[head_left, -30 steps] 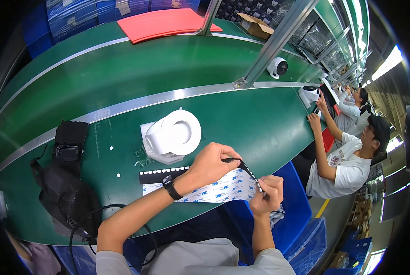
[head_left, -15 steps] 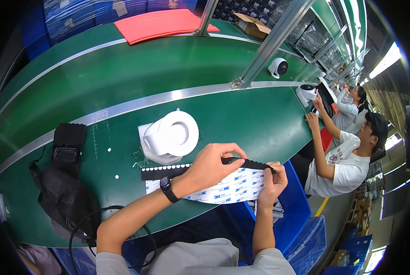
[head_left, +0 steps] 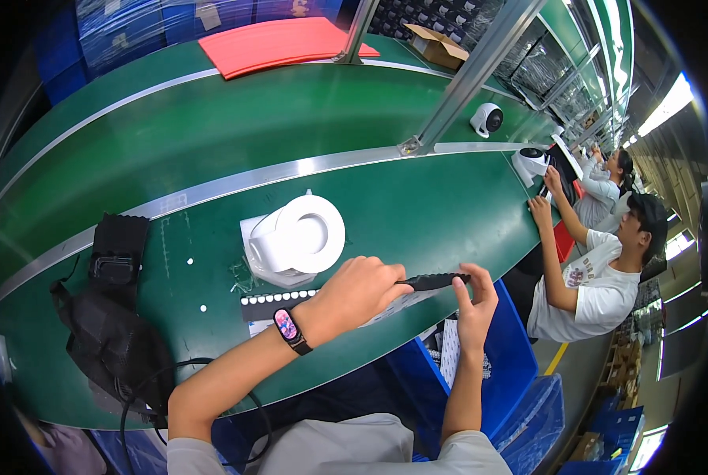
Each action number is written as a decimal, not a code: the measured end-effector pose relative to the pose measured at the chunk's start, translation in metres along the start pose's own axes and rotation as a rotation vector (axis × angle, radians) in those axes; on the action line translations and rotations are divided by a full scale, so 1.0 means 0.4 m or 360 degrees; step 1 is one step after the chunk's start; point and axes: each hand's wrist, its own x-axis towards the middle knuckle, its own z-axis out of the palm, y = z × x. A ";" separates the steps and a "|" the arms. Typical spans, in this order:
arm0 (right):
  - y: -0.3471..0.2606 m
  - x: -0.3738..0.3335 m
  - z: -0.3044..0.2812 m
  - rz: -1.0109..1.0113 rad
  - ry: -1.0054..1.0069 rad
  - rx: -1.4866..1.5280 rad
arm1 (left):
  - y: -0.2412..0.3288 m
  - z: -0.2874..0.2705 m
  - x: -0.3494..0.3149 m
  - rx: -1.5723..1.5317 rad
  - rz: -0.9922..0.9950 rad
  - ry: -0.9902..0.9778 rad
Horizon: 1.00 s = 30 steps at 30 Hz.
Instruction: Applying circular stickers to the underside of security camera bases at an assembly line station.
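Observation:
My left hand [head_left: 362, 289], with a watch on its wrist, is closed on a sheet of black adhesive pads [head_left: 437, 281] with a scalloped edge. My right hand [head_left: 474, 305] pinches the sheet's right end between thumb and fingers. Between the hands the sheet is turned nearly edge-on, so little of its printed white backing shows. Its left end, black with a row of white round gaps, reaches out past my left wrist. Just beyond lies a white device [head_left: 295, 237] with a round ring-shaped base, next to scraps of clear film [head_left: 243, 279].
A black bag [head_left: 116, 340] with a cable lies at the left. Below my right hand stands a blue bin [head_left: 512, 340] holding sheets. A metal post [head_left: 473, 79] rises beside the green belt, which carries a white camera [head_left: 487, 119]. Co-workers [head_left: 584, 269] sit at the right.
The sheet has tilted from showing its printed backing to nearly edge-on. My left fingers have drawn in lower on it. The watch screen has lit up, and the camera on the belt has shifted right.

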 end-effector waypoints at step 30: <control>-0.169 0.060 0.042 -0.0922 -0.0909 -0.0799 | 0.002 -0.011 -0.001 -0.0652 -0.0325 -0.0179</control>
